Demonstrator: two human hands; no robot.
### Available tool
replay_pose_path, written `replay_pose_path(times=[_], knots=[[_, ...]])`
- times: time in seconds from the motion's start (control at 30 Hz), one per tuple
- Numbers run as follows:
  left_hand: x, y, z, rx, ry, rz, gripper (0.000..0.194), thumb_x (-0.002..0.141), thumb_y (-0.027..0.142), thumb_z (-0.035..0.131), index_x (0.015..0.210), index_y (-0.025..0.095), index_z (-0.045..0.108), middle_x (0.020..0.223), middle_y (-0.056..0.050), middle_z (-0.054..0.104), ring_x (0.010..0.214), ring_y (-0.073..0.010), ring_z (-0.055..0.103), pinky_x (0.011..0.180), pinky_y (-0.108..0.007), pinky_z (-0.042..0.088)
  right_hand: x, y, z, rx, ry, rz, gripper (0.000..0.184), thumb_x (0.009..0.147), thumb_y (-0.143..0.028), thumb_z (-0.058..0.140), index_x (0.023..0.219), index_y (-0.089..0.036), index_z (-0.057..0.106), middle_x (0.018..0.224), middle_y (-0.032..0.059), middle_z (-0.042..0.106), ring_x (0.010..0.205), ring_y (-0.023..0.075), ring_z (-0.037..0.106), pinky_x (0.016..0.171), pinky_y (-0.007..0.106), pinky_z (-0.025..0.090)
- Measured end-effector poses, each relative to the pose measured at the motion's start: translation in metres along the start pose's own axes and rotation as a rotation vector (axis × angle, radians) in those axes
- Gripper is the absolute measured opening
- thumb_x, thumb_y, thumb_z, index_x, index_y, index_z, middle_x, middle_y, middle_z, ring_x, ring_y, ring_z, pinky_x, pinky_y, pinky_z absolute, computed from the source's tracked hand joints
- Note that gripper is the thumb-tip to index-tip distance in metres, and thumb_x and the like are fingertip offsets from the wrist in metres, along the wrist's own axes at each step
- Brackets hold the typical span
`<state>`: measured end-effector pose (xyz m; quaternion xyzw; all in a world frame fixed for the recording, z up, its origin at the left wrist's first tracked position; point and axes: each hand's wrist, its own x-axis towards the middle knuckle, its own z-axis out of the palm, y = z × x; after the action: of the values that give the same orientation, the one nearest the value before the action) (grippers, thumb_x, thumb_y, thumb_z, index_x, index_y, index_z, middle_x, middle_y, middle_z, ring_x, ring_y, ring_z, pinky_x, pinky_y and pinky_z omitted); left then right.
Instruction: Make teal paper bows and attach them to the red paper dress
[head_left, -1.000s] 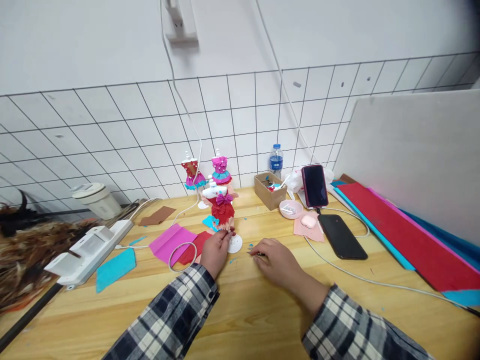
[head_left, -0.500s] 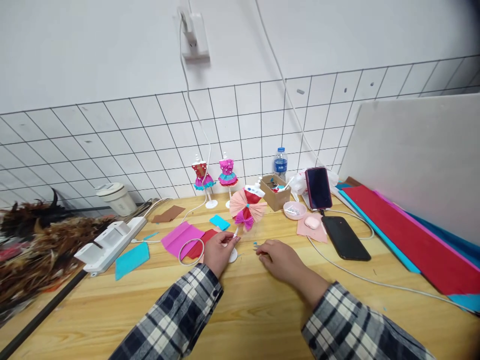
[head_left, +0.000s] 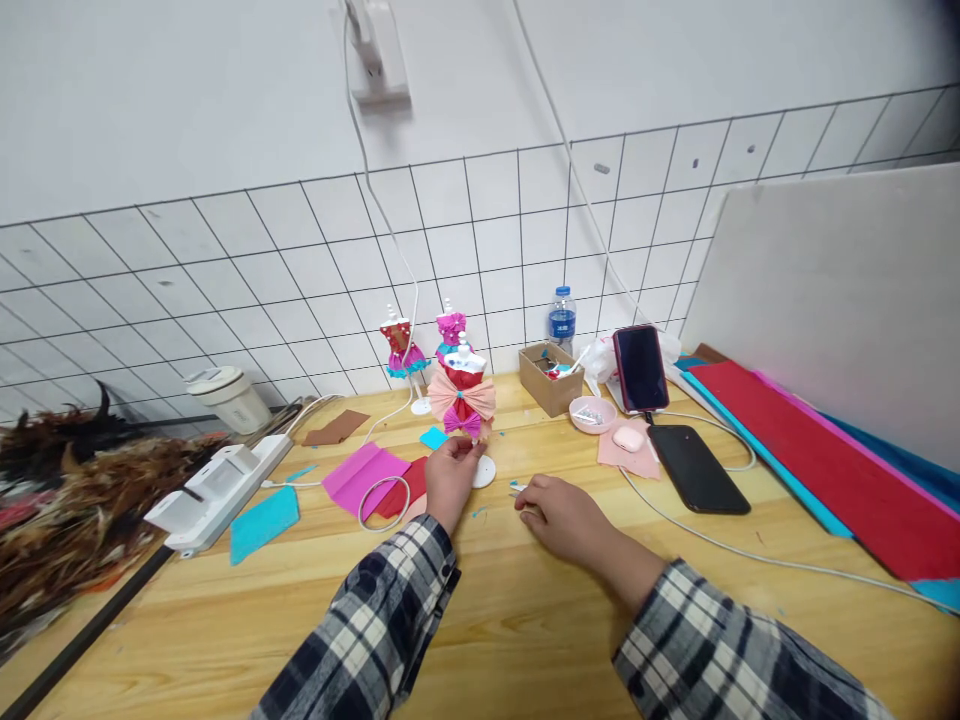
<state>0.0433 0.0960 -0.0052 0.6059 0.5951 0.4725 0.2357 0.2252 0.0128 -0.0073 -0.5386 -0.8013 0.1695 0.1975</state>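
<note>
Little dress model: the front model is in the middle of the wooden surface, nearly upright but leaning a bit. I see a big peach bow and a purple bow under it.
Left hand: the left hand is closed on the front model, low down, just under the paper frills. The round white base pokes out beside it. I can't tell if the base sits flat.
Right hand: the right hand rests near the surface, fingers pinched on a thin tool. I can't tell what kind. The tip is apart from the model.
Holding it well: I think low down is a good place to hold, because squeezed paper could crumple. A soft, firm grip should stop it wobbling.
Using the tool well: its point should keep away from the bows, I think, as it might rip them. Small, slow moves seem best.
Bits: tiny blue scraps lie between the hands, and could stick to the paper.
Behind: a red dress model and a pink dress model stand near the wall.
</note>
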Motion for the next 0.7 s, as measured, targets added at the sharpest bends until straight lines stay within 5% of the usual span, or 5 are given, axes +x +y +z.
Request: replay_pose_path(times=[0.4,0.7], knots=[[0.018,-0.003,0.02,0.018,-0.037,-0.013,0.022,0.071,0.038,0.068,0.075,0.017,0.067,0.067,-0.003,0.071,0.058,-0.0162,0.063,0.052,-0.024,0.043,0.004,0.005,0.001,0.039,-0.033,0.013,0.021,0.084,-0.021,0.052,0.096,-0.025,0.069,0.098,0.0039,0.065,0.095,0.0189,0.06,0.077,0.028,0.042],[0.015,-0.006,-0.005,-0.079,0.076,-0.06,0.03,0.069,0.044,0.069,0.076,0.015,0.066,0.066,-0.003,0.069,0.059,-0.0169,0.062,0.052,-0.024,0.045,0.007,0.005,-0.002,0.267,0.107,0.024,0.012,0.083,-0.02,0.054,0.088,-0.022,0.065,0.083,0.0005,0.066,0.078,0.0147,0.06,0.07,0.025,0.042]])
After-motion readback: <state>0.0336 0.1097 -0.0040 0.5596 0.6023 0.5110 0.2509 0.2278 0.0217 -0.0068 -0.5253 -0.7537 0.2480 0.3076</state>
